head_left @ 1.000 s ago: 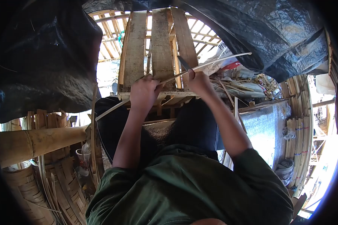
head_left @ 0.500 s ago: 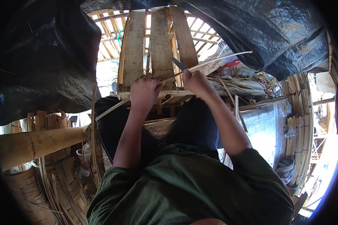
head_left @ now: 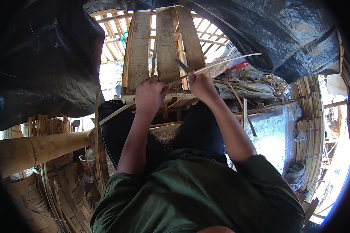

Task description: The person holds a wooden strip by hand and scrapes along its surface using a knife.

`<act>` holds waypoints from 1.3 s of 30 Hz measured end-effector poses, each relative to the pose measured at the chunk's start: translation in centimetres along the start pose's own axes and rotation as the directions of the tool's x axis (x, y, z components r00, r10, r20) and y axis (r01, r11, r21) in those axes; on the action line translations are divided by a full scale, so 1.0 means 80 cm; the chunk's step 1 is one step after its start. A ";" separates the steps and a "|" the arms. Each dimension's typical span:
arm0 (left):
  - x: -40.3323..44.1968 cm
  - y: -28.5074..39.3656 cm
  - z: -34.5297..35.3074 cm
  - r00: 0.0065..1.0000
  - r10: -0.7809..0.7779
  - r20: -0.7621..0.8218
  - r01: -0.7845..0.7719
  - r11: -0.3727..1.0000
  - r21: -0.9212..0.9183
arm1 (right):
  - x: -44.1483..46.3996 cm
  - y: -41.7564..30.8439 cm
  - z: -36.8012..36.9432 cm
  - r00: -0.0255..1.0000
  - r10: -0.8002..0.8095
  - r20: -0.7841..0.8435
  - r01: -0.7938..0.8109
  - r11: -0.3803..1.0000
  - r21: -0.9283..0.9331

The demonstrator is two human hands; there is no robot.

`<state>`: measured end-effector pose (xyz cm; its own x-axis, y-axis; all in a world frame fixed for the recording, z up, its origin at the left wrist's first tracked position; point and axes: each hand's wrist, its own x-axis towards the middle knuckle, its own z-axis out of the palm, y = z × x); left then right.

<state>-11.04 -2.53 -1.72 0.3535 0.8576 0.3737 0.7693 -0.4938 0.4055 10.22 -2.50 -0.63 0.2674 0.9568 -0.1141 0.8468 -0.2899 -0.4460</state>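
left hand (head_left: 149, 94): clamped on strip (head_left: 178, 80) | right hand (head_left: 200, 86), beside it: clamped on knife (head_left: 182, 66) | risk: strip twisting could skid knife toward left hand

I'm seeing my right hand (head_left: 200, 87) hiding part of the knife (head_left: 181, 65), my left hand (head_left: 149, 94) covering some of the strip (head_left: 230, 60), tarp (head_left: 299, 37) partly blocking the sack (head_left: 231, 51).

White sack (head_left: 234, 50), partial dark lettering "Pro", below it "of Re", red patch (head_left: 239, 65) with illegible marks
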 end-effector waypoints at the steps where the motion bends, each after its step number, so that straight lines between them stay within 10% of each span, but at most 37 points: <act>1: -0.002 0.001 -0.001 1.000 0.000 0.001 0.000 1.000 -0.001 | -0.002 0.001 -0.005 1.000 0.004 0.003 -0.004 1.000 0.001; 3: -0.003 0.002 -0.001 1.000 0.001 -0.004 -0.001 1.000 -0.003 | 0.000 0.000 -0.036 0.984 0.023 0.179 -0.030 0.999 0.037; 7: -0.004 0.002 -0.002 0.999 0.011 -0.038 -0.011 1.000 0.011 | 0.051 0.060 -0.033 0.947 0.213 -0.240 -0.165 0.965 0.204; 25: -0.025 0.016 -0.065 0.984 -0.074 0.164 0.071 0.997 0.023 | 0.165 0.170 0.007 0.834 0.448 -0.322 -0.266 0.838 0.476; 39: -0.009 -0.009 -0.051 0.996 0.060 -0.073 -0.067 0.993 -0.098 | 0.053 0.104 -0.065 0.921 0.323 0.217 -0.389 0.759 0.522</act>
<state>-14.00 -3.37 1.12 0.3593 0.8137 0.4570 0.6878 -0.5619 0.4596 20.80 -0.98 -0.24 0.4197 0.7929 -0.4417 0.2985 -0.5802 -0.7578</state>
